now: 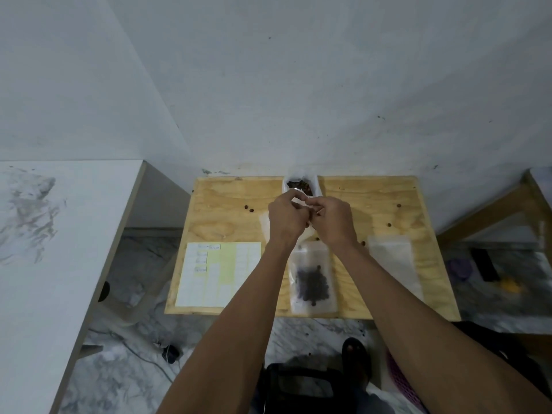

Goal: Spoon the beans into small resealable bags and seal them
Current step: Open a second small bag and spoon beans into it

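Above the middle of the wooden table [388,204], my left hand [286,218] and my right hand [331,219] meet and both pinch the top edge of a small clear resealable bag [302,201]. Most of that bag is hidden behind my hands. At the table's back edge stands a large white bag of beans [301,184], open at the top. A filled clear bag with dark beans [313,280] lies flat near the front edge, between my forearms. No spoon is visible.
A sheet of labels [218,273] lies at the front left. A stack of unfilled clear bags [394,261] lies at the right. Loose beans [249,208] are scattered on the table. A white counter [44,249] stands to the left.
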Motion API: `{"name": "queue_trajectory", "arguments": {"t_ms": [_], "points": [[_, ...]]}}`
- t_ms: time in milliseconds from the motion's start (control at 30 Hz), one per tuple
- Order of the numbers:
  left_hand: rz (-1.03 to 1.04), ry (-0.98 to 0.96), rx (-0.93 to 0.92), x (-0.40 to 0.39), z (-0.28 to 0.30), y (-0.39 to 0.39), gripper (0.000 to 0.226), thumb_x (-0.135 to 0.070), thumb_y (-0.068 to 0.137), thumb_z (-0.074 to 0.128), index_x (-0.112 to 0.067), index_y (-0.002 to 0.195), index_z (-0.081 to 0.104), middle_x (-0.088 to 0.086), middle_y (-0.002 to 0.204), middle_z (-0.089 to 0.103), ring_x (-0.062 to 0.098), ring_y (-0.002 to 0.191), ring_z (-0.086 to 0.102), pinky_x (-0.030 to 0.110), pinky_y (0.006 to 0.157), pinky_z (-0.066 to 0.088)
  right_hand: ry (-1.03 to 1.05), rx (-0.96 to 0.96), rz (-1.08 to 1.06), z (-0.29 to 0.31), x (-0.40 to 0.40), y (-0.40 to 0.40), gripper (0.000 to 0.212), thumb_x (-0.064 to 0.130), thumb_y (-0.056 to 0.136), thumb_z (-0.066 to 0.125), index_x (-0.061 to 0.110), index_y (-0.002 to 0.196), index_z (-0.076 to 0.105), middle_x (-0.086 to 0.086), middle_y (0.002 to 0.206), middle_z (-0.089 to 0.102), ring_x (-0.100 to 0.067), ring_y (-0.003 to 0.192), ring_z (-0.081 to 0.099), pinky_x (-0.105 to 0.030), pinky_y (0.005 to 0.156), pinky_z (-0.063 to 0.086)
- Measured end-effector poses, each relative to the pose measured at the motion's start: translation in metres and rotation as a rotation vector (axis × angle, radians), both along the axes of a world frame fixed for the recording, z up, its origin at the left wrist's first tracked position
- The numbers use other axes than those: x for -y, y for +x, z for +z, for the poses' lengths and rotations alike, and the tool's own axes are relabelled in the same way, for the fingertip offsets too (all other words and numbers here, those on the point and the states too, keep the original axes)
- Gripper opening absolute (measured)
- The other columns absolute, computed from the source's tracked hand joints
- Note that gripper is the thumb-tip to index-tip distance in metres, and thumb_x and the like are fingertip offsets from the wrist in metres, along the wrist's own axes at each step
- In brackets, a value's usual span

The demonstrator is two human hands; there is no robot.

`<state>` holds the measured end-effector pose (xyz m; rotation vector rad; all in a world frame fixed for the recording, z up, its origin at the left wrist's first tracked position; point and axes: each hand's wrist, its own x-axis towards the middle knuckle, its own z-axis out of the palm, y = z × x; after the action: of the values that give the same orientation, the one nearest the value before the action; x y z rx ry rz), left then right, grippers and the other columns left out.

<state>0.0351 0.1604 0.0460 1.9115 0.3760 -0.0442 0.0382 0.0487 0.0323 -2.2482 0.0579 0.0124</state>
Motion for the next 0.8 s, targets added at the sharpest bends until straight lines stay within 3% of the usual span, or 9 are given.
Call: {"name": "queue_trajectory", "arguments": {"t_ms": [167,333,500,600,700,800], "points": [[0.029,-0.043,-0.030,-0.005,0.001,0.004,0.023,0.008,0.078,0.061,-0.011,0.085,0.072,0.014,0.069,0.072,0.031,0.057,0.071,0.043,0.059,0.063,-0.011,0.016,0.039,0.002,0.002,-0.002,0.037,-0.001,0.083,0.069,0.019,0.113,0.077,-0.002,0.098,0.076,-0.016,0.087,0.070,-0.033,0.080,0.059],[0.064,-0.070,-0.047,-0.003,-0.005,-0.001,0.021,0.005,0.081,0.062,-0.011,0.091,0.072,0.016,0.080,0.073,0.028,0.064,0.073,0.037,0.052,0.061,0.030,-0.080,0.096,0.011,0.001,0.001,0.033,-0.001,0.085,0.070,0.015,0.113,0.076,-0.002,0.090,0.076,-0.010,0.074,0.067,-0.032,0.078,0.060],[0.041,-0.129,-0.099,-0.007,-0.012,0.002,0.015,0.005,0.087,0.068,-0.008,0.095,0.070,0.019,0.085,0.072,0.024,0.060,0.072,0.033,0.055,0.061,-0.042,-0.055,0.091,0.006,0.000,0.001,0.031,-0.005,0.088,0.060,0.010,0.110,0.076,-0.008,0.103,0.075,-0.021,0.088,0.070,-0.041,0.081,0.059],[-0.061,-0.043,-0.070,-0.011,-0.015,0.002,0.020,0.007,0.088,0.065,-0.011,0.098,0.068,0.014,0.072,0.070,0.015,0.050,0.065,0.025,0.055,0.056,-0.069,-0.069,0.052,0.005,0.002,0.002,0.033,-0.003,0.087,0.061,0.012,0.112,0.076,-0.007,0.108,0.075,-0.019,0.086,0.070,-0.037,0.080,0.059],[-0.132,0.054,-0.015,-0.012,-0.015,0.003,0.024,0.008,0.086,0.064,-0.012,0.099,0.068,0.015,0.069,0.067,0.014,0.051,0.058,0.022,0.055,0.049,-0.080,-0.077,0.030,0.004,0.000,0.001,0.036,-0.002,0.086,0.064,0.017,0.114,0.076,-0.005,0.104,0.076,-0.016,0.074,0.065,-0.028,0.067,0.052],[-0.235,0.223,0.023,-0.012,-0.014,0.005,0.027,0.003,0.083,0.067,-0.008,0.108,0.070,-0.001,0.062,0.059,0.008,0.054,0.052,0.014,0.055,0.041,-0.139,-0.079,-0.003,0.004,0.002,0.001,0.044,-0.002,0.086,0.060,0.024,0.119,0.074,-0.007,0.117,0.073,-0.023,0.082,0.069,-0.029,0.066,0.055]]}}
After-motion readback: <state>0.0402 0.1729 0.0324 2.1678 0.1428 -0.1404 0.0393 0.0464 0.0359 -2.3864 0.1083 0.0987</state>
